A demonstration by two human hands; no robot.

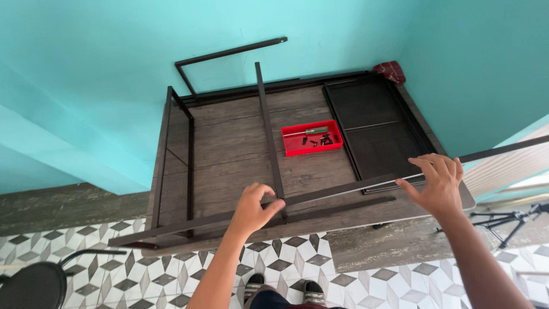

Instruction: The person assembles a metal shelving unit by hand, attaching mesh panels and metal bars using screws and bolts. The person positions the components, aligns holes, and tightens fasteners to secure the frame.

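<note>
Turquoise walls (103, 86) meet in a corner behind a wood-grain tabletop (229, 149), which stands on a floor of grey-and-white patterned tiles (366, 280). Dark metal frame (189, 143) lies across the tabletop, with one upright bar (269, 126) running from the far edge toward the viewer and a long crossbar (343, 186) slanting from lower left to upper right. Black mesh panel (374, 129) rests flat on the right part of the tabletop. Left hand (254, 209) is curled around the crossbar just where the upright bar joins it, fingers wrapped over the top and thumb beneath. Right hand (437, 183) rests farther along the same crossbar, fingers spread and laid over the bar at the near corner of the mesh panel. Red tray (311, 138) sits mid-table, well apart from both hands; it holds a green-handled screwdriver (311, 131) and several small black fasteners (321, 140). Black chair (34, 283) appears at lower left, and a folded tripod (509, 220) lies at right.
</note>
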